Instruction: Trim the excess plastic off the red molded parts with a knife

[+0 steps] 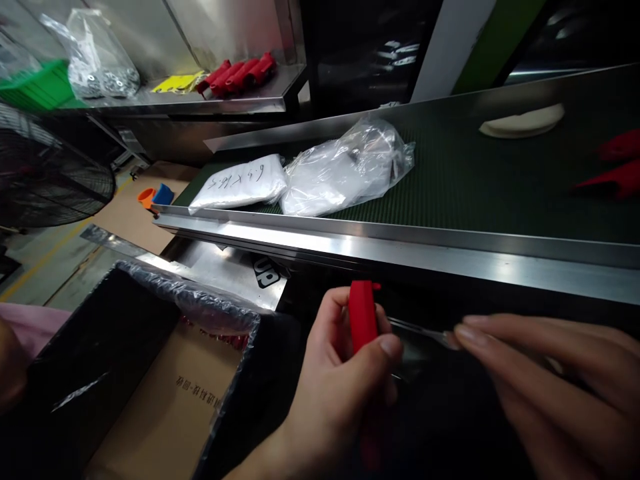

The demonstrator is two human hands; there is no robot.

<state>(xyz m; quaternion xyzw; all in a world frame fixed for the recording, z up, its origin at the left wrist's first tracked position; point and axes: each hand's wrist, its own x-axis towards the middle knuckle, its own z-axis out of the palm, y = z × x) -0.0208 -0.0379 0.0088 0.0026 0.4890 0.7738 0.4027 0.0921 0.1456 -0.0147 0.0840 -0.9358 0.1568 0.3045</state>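
My left hand (335, 373) is closed around a red plastic part (363, 315), held upright between thumb and fingers, its lower end dim in the shadow. A thin, shiny, see-through-looking strip (423, 329) runs from beside the red part to my right hand (545, 373). The thumb and fingertips of that hand pinch the strip's end. Whether it is film or a thin tool, I cannot tell. Both hands are in front of the conveyor's near metal edge (425, 250).
On the green belt (450, 193) lie white packets in clear bags (345, 170), a pale curved piece (523, 123) and red parts (613, 177). A film-lined carton (165, 400) stands at lower left. More red parts (240, 75) rest on a metal shelf; a fan (50, 170) is left.
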